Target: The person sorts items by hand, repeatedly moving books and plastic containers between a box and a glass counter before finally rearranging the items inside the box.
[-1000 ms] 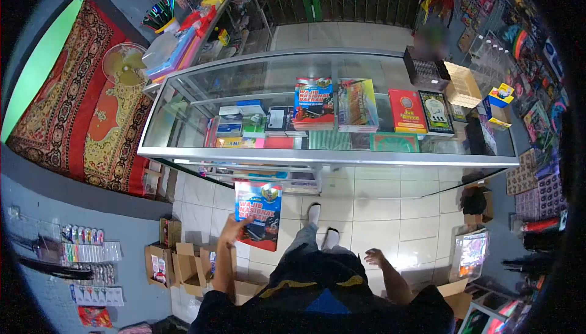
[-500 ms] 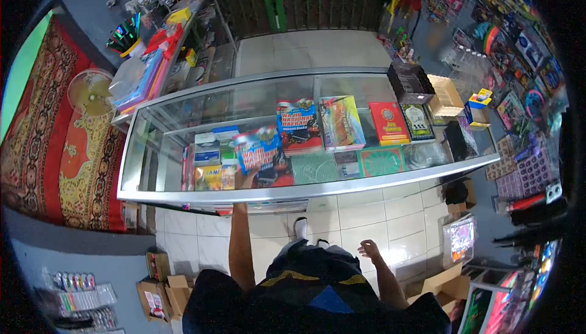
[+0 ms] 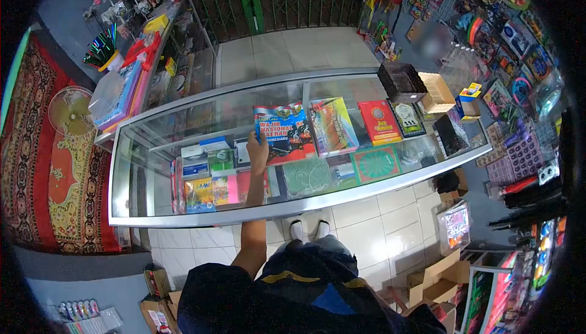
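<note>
your left grip (image 3: pixel 257 146) is reaching out across the glass-topped desk (image 3: pixel 201 219), and it is holding a blue-and-red songbook (image 3: pixel 279 134) by its left edge. the fingers are curling in on that edge with only the thickness of the book between them, though you aren't seeing which of them are pressing from underneath. the songbook is lying just to the right of your grip and stretching a little beyond it, its cover facing up and its title reading from your side. it is sitting over a stack of matching books (image 3: pixel 309 139), covering most of them, and their right-hand part is peeking out beside it; whether it is resting fully on them, i cannot tell. just right of that stack, a pile of colourful books (image 3: pixel 333 125) is standing near, and further along a red book (image 3: pixel 381 122) and a dark book (image 3: pixel 409 118) are lying side by side. a black basket (image 3: pixel 400 82) and a tan basket (image 3: pixel 437 93) are sitting next to each other toward the desk's far right. your right grip (image 3: pixel 398 299) is hanging low, near an open cardboard box (image 3: pixel 441 280), well apart from the songbook; it is showing too dimly for me to tell how far its fingers are spreading or whether it is holding anything.
</note>
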The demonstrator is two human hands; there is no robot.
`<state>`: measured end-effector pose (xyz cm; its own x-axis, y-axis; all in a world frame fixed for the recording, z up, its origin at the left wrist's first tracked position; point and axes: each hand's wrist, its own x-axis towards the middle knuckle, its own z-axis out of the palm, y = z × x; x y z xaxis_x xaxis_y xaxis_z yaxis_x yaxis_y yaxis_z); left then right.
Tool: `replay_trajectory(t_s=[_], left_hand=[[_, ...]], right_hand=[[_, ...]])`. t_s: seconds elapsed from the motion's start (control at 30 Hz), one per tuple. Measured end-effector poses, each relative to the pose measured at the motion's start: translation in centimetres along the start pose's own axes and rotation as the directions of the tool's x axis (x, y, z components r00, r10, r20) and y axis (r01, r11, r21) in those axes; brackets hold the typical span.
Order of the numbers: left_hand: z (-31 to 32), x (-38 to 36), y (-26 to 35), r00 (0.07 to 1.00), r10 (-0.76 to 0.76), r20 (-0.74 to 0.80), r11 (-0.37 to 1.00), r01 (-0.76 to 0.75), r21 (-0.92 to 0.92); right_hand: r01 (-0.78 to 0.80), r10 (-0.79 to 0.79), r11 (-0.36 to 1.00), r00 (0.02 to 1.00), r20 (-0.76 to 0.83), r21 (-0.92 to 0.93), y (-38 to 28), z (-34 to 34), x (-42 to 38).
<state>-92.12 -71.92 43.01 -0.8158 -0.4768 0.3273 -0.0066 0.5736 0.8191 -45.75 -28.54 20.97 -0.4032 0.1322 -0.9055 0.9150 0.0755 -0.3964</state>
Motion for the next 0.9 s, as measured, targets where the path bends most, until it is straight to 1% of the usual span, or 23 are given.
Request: replay_trajectory(t_s=[0.07, 0.17, 0.23, 0.27, 0.3, 0.37, 0.47, 0.5, 0.57, 0.6, 0.7, 0.73, 0.77, 0.8, 0.83, 0.9], left_hand=[[0.3, 0.3, 0.6, 0.999, 0.031, -0.040, 0.999, -0.029, 0.029], [1.0, 0.8, 0.5, 0.999, 0.042, -0.001, 0.996, -0.042, 0.077], [2.3, 1.1, -0.7, 0.996, 0.065, -0.056, 0.994, -0.060, 0.088], [2.8, 1.0, -1.2, 0.994, 0.074, -0.083, 0.993, -0.066, 0.093], [2.8, 0.9, -1.1, 0.997, 0.047, -0.063, 0.995, -0.041, 0.088], [2.8, 0.9, -0.8, 1.000, -0.003, -0.023, 0.998, 0.004, 0.068], [3.6, 0.8, -1.3, 0.999, 0.035, 0.041, 0.997, -0.038, 0.070], [3.7, 0.7, -1.5, 0.997, 0.040, 0.059, 0.996, -0.045, 0.077], [5.5, 0.9, -3.7, 0.994, 0.108, 0.009, 0.970, -0.108, 0.219], [6.2, 0.9, -4.4, 0.989, 0.145, -0.012, 0.947, -0.135, 0.290], [5.1, 0.5, -1.7, 0.992, 0.129, 0.005, 0.968, -0.127, 0.217], [5.5, 0.7, -2.5, 0.987, 0.160, 0.006, 0.964, -0.158, 0.215], [5.9, 1.0, -3.5, 0.982, 0.190, 0.008, 0.959, -0.187, 0.214], [6.1, 1.0, -4.2, 0.976, 0.219, 0.011, 0.953, -0.216, 0.214], [6.1, 1.0, -4.3, 0.980, 0.200, 0.016, 0.957, -0.199, 0.209], [5.9, 0.9, -4.3, 0.986, 0.161, 0.031, 0.966, -0.164, 0.200]], right_hand=[[0.019, -0.020, 0.999, 0.999, 0.029, 0.029, 0.5, -0.2, 1.2], [0.081, -0.093, 0.990, 0.991, 0.093, 0.120, 0.6, -0.9, 3.9], [0.119, -0.149, 0.971, 0.980, 0.133, 0.209, -0.1, -1.3, 5.9], [0.117, -0.143, 0.973, 0.982, 0.121, 0.198, -1.4, -1.2, 5.8], [0.084, -0.091, 0.990, 0.994, 0.061, 0.116, -4.7, -0.9, 4.3], [0.172, -0.173, 0.984, 0.985, 0.000, 0.037, -8.2, -0.7, 4.0], [0.167, -0.163, 0.983, 0.985, -0.054, 0.073, -12.4, -0.7, 3.0], [0.162, -0.160, 0.985, 0.986, -0.046, 0.063, -12.9, -0.9, 3.2], [0.154, -0.153, 0.987, 0.988, -0.026, 0.038, -13.4, -1.2, 3.6], [0.149, -0.148, 0.988, 0.989, -0.025, 0.040, -13.4, -1.2, 3.5], [0.160, -0.161, 0.986, 0.987, 0.016, 0.057, -11.2, -1.8, 4.9], [0.148, -0.148, 0.989, 0.989, -0.011, 0.001, -10.7, -1.7, 5.0], [0.175, -0.181, 0.974, 0.983, 0.031, 0.143, -9.7, -2.0, 4.6], [0.185, -0.191, 0.977, 0.980, 0.049, 0.103, -8.5, -2.0, 5.3], [0.195, -0.199, 0.979, 0.978, 0.067, 0.064, -7.0, -2.1, 6.6], [0.175, -0.178, 0.983, 0.982, 0.057, 0.052, -3.8, -2.2, 9.8]])
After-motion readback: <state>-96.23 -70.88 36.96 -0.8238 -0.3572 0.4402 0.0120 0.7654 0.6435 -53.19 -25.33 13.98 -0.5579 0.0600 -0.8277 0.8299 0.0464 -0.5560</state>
